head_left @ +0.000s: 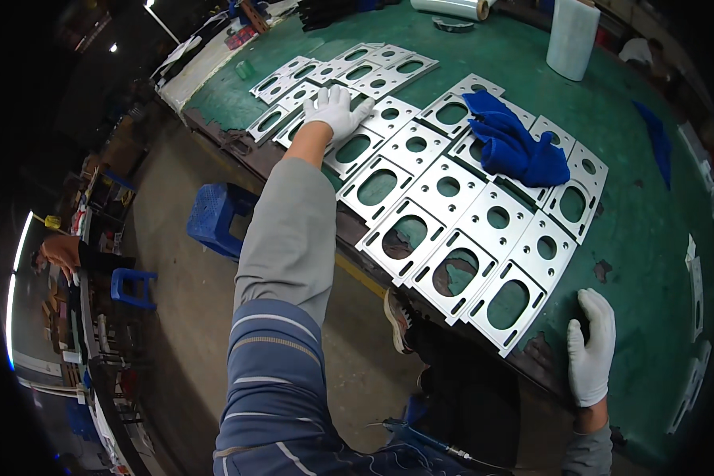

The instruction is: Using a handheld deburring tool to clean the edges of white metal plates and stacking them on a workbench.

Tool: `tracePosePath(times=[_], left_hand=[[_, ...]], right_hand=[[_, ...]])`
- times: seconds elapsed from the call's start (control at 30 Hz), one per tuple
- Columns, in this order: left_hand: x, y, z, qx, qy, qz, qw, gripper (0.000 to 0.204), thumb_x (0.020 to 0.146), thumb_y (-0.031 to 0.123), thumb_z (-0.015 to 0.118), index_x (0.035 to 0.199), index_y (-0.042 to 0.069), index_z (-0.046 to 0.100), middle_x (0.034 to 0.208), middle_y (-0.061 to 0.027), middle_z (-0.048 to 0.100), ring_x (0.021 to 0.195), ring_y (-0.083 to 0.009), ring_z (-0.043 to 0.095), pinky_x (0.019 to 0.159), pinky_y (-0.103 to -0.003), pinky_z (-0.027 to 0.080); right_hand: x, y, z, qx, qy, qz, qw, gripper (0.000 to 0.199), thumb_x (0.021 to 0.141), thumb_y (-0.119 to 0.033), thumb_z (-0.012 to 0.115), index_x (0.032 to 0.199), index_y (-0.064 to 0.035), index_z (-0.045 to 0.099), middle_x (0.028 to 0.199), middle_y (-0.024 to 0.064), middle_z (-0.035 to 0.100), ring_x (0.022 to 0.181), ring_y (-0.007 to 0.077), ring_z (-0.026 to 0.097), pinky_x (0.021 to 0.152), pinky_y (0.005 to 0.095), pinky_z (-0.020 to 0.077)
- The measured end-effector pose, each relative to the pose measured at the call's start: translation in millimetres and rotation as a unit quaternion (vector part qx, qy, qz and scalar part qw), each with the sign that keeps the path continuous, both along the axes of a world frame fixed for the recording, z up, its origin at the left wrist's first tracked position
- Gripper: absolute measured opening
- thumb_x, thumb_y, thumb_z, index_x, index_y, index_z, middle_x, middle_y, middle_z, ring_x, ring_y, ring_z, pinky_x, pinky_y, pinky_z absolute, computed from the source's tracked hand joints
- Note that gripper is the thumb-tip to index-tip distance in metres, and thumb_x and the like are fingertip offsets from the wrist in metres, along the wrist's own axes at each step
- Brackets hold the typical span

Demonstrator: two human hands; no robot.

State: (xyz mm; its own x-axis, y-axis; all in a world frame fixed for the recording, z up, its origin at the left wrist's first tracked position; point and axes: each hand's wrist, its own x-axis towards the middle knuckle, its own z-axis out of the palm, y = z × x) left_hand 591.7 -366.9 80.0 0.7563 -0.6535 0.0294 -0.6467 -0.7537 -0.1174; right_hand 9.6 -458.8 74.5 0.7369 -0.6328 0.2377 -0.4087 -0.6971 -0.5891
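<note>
My left hand [337,113], in a white glove, reaches far over the table and lies with fingers spread on the flat silver metal plates. Several such plates [448,187] lie side by side in rows, each with a large oval cutout, a smaller round hole and slots near one end. A crumpled blue cloth [516,147] rests on top of the right-hand plates. My right hand [592,349], also gloved in white, is at the table's near right edge, apart from the plates. Its fingers are extended with the thumb held off, and nothing shows in it.
The green tabletop [642,254] has worn patches. A wrapped white roll [573,40] stands at the back, with a roll of clear film [451,8] lying beside it. Blue stools [214,218] stand on the floor to the left. Another person [62,252] is at a far-left bench.
</note>
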Motion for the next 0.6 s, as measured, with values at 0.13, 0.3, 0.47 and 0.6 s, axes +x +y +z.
tracePosePath(times=[0.13, 0.3, 0.47, 0.6], left_hand=[[1.6, -26.1, -13.9, -0.042, 0.026, -0.041, 0.998, 0.091, 0.1, 0.076, 0.024, 0.154, 0.005, 0.043, 0.165, -0.0162, 0.035, 0.156, -0.0339, 0.025, 0.121, -0.06, 0.021], [-34.1, -23.3, -6.6, -0.279, 0.193, -0.155, 0.928, 0.06, 0.109, 0.05, 0.038, 0.122, -0.004, 0.058, 0.129, -0.0212, 0.061, 0.118, -0.037, 0.057, 0.107, -0.042, 0.042], [-158.6, -0.8, 37.6, -0.451, 0.266, -0.174, 0.834, 0.051, 0.111, 0.038, 0.041, 0.122, -0.004, 0.067, 0.119, -0.0149, 0.07, 0.111, -0.0261, 0.064, 0.104, -0.035, 0.047], [-295.6, 57.5, 40.0, -0.583, 0.232, -0.162, 0.761, 0.047, 0.112, 0.028, 0.042, 0.086, 0.001, 0.07, 0.087, -0.0071, 0.07, 0.083, -0.017, 0.061, 0.087, -0.03, 0.049]], right_hand=[[3.1, -1.4, 5.9, 0.013, 0.01, 0.018, 1.0, 0.041, 0.096, -0.015, 0.059, 0.133, 0.0032, 0.059, 0.138, 0.0184, 0.059, 0.127, 0.034, 0.054, 0.113, 0.0412, 0.0402], [-3.4, -8.9, -2.5, -0.018, -0.033, 0.029, 0.999, 0.042, 0.092, -0.015, 0.065, 0.129, 0.0028, 0.061, 0.133, 0.0181, 0.063, 0.121, 0.0354, 0.059, 0.107, 0.0424, 0.0446], [-10.9, -15.1, -23.9, -0.061, -0.143, 0.026, 0.988, 0.035, 0.09, -0.022, 0.07, 0.117, 0.0006, 0.064, 0.119, 0.0141, 0.069, 0.108, 0.034, 0.064, 0.097, 0.0416, 0.0495], [-7.9, -7.8, -19.3, -0.022, -0.149, -0.058, 0.987, 0.036, 0.096, -0.028, 0.065, 0.119, -0.0007, 0.065, 0.121, 0.0138, 0.066, 0.11, 0.0328, 0.062, 0.101, 0.0401, 0.0488]])
